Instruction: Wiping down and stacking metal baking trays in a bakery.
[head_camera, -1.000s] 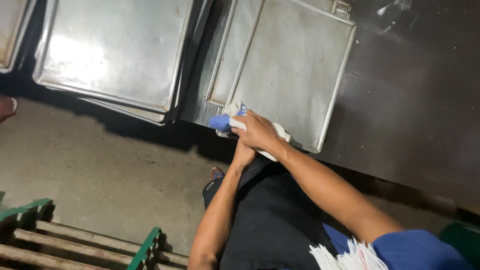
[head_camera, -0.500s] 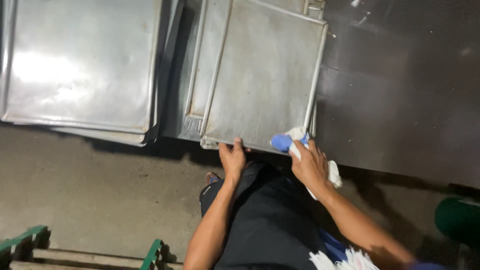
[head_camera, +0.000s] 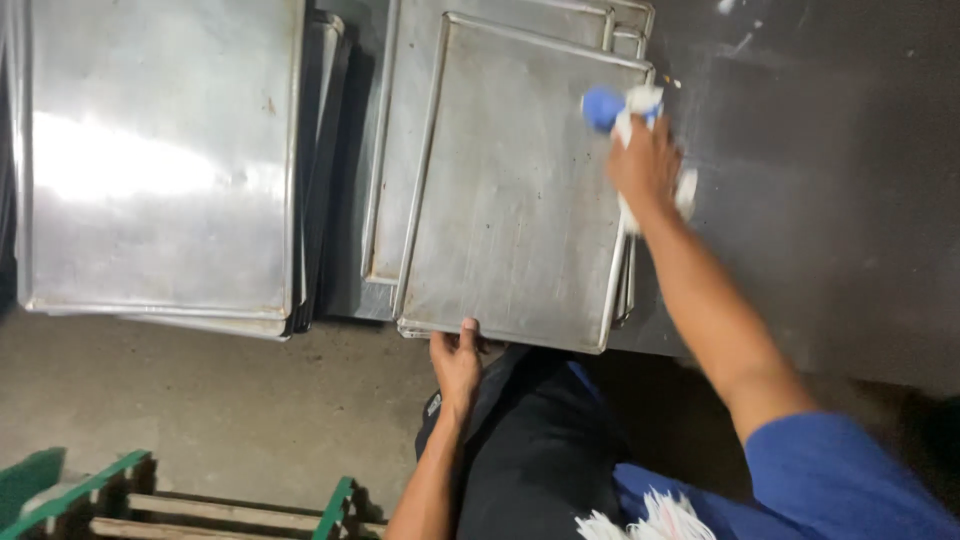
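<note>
Right hand (head_camera: 645, 165) fingers clenched around a blue-and-white cloth (head_camera: 620, 108) at the far corner of a rectangular steel baking tray (head_camera: 510, 200). Left hand (head_camera: 457, 362) pinches its near edge, above a concrete floor (head_camera: 200, 410).

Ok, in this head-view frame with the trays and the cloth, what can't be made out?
- Right hand: motion blur; its grip on the blue-and-white cloth is unclear.
- Top tray: covers the trays beneath, so their number is hidden.
- Left tray stack: cut off by the top and left edges, and glare washes out its surface.
- Left hand: its fingertips lie under the tray's near edge.
- Green crate: cut off by the bottom edge.
</note>
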